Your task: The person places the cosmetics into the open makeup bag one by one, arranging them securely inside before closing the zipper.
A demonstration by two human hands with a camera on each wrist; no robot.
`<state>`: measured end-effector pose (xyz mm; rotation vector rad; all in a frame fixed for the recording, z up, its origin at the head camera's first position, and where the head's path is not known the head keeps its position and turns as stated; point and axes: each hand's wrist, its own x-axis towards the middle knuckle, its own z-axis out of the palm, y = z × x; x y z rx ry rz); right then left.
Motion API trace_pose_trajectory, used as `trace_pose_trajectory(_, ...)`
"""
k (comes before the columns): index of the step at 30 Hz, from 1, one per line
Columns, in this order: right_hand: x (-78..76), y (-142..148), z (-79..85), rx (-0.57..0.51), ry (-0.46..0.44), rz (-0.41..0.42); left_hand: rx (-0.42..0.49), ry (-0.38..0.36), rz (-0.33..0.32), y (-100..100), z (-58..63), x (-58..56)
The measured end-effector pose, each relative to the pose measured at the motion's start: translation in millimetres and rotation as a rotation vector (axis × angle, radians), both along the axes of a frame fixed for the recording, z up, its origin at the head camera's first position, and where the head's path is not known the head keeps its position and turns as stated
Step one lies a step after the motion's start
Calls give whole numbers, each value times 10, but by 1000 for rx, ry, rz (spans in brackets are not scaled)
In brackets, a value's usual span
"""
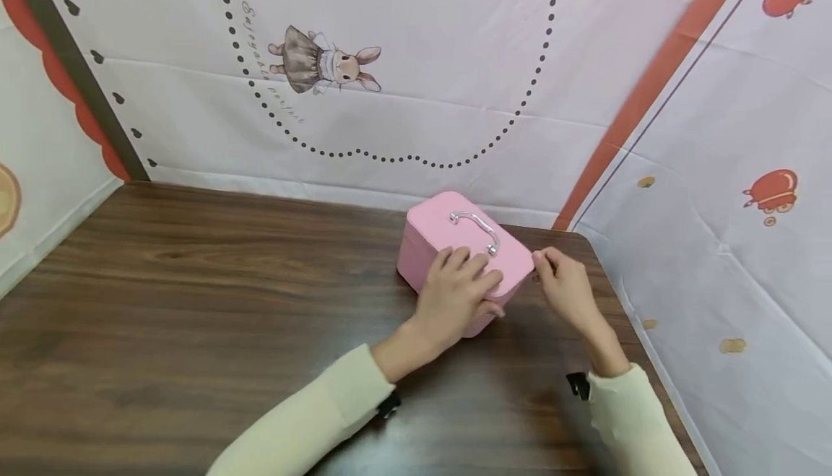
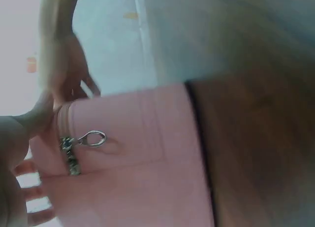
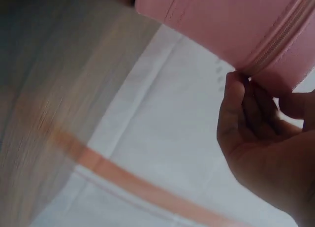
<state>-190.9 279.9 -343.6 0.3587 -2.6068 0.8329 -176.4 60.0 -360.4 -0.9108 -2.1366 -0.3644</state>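
A pink zippered vanity case (image 1: 422, 252) with a silver lid handle (image 1: 477, 227) stands on the table. My left hand (image 1: 451, 299) rests spread on its lid, the thumb by the near edge. My right hand (image 1: 565, 288) pinches the case's right corner at the lid. In the right wrist view the fingertips of that hand (image 3: 266, 143) touch the corner where the zipper (image 3: 283, 35) runs. The left wrist view shows a metal zipper pull (image 2: 93, 138) hanging loose below the left thumb. What lies under the right fingertips is partly hidden.
The dark wood table (image 1: 195, 303) stretches to the left of the case. A white printed cloth (image 1: 416, 86) hangs behind the table's far edge, and another patterned cloth (image 1: 734, 245) hangs along the right side, near the right arm.
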Motion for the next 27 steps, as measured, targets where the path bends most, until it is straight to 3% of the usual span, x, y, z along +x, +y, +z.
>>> trace_pose_trajectory(3, 158, -140, -36, 53, 89, 36, -6, -36, -90, -261, 47, -13)
trace_pose_trajectory(8, 375, -368, -59, 123, 183, 143, -26, -136, -240, -686, 133, -190)
trace_pose_trajectory(10, 430, -488, -70, 135, 197, 196, -43, -205, -275, -865, 172, -285)
trace_pose_trajectory(13, 477, -685, -80, 151, 195, 293, -65, -313, -279, -1114, 233, -418)
trace_pose_trajectory(16, 496, -852, -60, 144, 139, 402, -69, -389, -237, -1321, 283, -503)
trace_pose_trajectory(19, 443, -933, -11, 137, 123, 441, -88, -378, -146, -1412, 311, -470)
trace_pose_trajectory(24, 103, -805, 96, 86, 294, 346, -139, -256, 57, -1149, 304, -137)
trace_pose_trajectory(27, -164, -665, 91, 88, 310, 330, -139, -243, 157, -897, 221, 49)
